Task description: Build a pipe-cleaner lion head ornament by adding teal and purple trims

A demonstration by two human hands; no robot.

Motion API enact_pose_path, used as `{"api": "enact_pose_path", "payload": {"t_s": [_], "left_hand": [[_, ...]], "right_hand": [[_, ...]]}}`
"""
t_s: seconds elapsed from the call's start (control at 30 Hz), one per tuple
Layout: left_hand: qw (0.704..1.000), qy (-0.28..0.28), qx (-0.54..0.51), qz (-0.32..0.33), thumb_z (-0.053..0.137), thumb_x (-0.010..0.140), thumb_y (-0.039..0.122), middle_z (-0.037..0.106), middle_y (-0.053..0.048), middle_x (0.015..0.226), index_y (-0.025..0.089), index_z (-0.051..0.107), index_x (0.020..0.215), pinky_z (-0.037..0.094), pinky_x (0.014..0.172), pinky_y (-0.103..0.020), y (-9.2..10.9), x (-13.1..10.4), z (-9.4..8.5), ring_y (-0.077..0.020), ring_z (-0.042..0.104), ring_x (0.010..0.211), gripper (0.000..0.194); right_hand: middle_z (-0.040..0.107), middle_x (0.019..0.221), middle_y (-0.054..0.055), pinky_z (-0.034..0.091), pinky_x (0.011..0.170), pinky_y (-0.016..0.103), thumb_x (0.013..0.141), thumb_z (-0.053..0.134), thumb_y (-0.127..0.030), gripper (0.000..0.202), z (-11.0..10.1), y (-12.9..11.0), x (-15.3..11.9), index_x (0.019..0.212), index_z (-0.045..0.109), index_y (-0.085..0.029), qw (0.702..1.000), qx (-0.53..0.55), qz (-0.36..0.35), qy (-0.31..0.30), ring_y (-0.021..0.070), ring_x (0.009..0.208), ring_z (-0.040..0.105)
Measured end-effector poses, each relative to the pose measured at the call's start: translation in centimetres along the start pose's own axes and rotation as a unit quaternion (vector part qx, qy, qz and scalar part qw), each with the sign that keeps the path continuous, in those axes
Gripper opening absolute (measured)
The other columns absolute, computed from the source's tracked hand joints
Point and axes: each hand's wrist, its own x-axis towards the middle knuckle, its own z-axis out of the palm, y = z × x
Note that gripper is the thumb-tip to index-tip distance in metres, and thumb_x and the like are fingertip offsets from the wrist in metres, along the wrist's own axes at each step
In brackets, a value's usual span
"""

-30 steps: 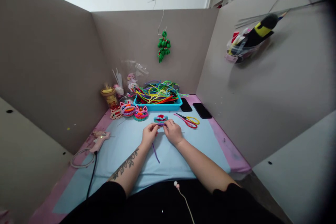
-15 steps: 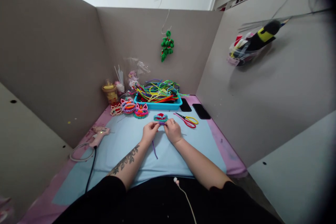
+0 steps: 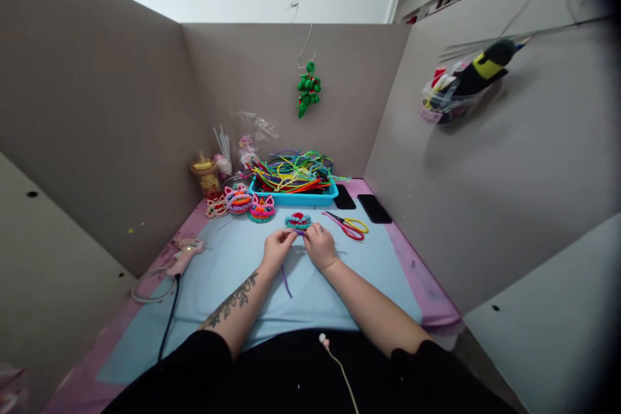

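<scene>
Work area walled by grey panels (image 3: 286, 45); tabletop laid with light blue cloth (image 3: 237, 265) over pink. Toward the back: blue tray (image 3: 294, 200) heaped with coloured fuzzy strands. To the right of the hands: scissors (image 3: 352, 226). Far left: pink glue gun (image 3: 187, 257).

Purple strand (image 3: 286, 282): located mid-table, just on the near side of a teal-and-red piece (image 3: 297, 220). Spanning the small gap between both hands; loose tail trailing below the left hand (image 3: 278, 247).

Fingers, left: thumb and forefinger pressed together, pinching the strand. Fingers, right hand (image 3: 320, 248): curled, tips brought in on the opposite end of the short purple section; exact contact partly hidden. Coiled or doubled in between: cannot tell at this size.

Handling (judged): likely very light, soft outside, probably wire-cored and apt to keep a bend. Little slipping expected, given the fuzz. Not fragile, though liable to flatten if pressed hard and to kink if bent sharply in one spot. Possibly prickly at the cut end. Best taken by fingertip pinch on either side of the thicker section, leaving the tail free.
</scene>
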Motion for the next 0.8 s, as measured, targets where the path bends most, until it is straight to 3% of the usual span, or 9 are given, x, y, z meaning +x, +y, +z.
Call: {"api": "enact_pose_path", "payload": {"t_s": [0.2, 0.27, 0.4, 0.6, 0.8], "left_hand": [[1.0, 0.017, 0.003, 0.009, 0.062, 0.074, 0.04, 0.065, -0.002, 0.065, 0.014, 0.067, 0.076, 0.042, 0.053, -0.022, -0.4, 0.2, -0.1, -0.0109, 0.052, 0.053, 0.027], [1.0, 0.018, 0.001, 0.018, 0.062, 0.074, 0.04, 0.065, -0.002, 0.066, 0.014, 0.066, 0.077, 0.042, 0.055, -0.022, -0.6, 0.3, -0.2, -0.0105, 0.052, 0.053, 0.027], [0.999, 0.009, -0.008, 0.03, 0.061, 0.074, 0.039, 0.066, -0.003, 0.072, 0.013, 0.066, 0.081, 0.044, 0.06, -0.023, -0.8, 0.6, -0.2, -0.0122, 0.055, 0.06, 0.028], [1.0, -0.015, -0.01, 0.025, 0.062, 0.073, 0.035, 0.069, -0.006, 0.081, 0.014, 0.068, 0.084, 0.046, 0.061, -0.024, -0.7, 0.6, 0.1, -0.0137, 0.059, 0.066, 0.025], [0.999, -0.034, -0.013, 0.002, 0.063, 0.071, 0.034, 0.068, -0.004, 0.067, 0.013, 0.069, 0.087, 0.043, 0.052, -0.022, -0.6, 0.5, 0.1, -0.0141, 0.06, 0.06, 0.026]], "right_hand": [[0.056, 0.077, 0.007, 0.041, 0.068, 0.029, 0.086, 0.049, -0.021, 0.013, -0.2, -0.5, 0.0, 0.076, 0.057, -0.018, 0.999, 0.029, -0.005, -0.03, 0.0188, 0.073, 0.052], [0.059, 0.085, 0.008, 0.043, 0.07, 0.029, 0.085, 0.051, -0.025, 0.011, -0.6, -0.6, 0.1, 0.089, 0.058, -0.017, 0.998, 0.045, -0.007, -0.04, 0.0192, 0.078, 0.055], [0.063, 0.095, 0.009, 0.046, 0.071, 0.028, 0.087, 0.051, -0.028, 0.027, -1.1, -0.4, 0.0, 0.11, 0.055, -0.015, 0.995, 0.078, -0.015, -0.064, 0.0187, 0.082, 0.058], [0.065, 0.087, 0.006, 0.044, 0.07, 0.027, 0.091, 0.042, -0.023, 0.022, -1.1, -0.2, -0.2, 0.1, 0.062, -0.019, 0.994, 0.08, -0.003, -0.075, 0.0176, 0.077, 0.059], [0.064, 0.084, 0.006, 0.043, 0.072, 0.027, 0.091, 0.042, -0.022, 0.02, -0.9, 0.1, -0.2, 0.093, 0.062, -0.018, 0.996, 0.07, 0.019, -0.058, 0.0183, 0.079, 0.058]]}}
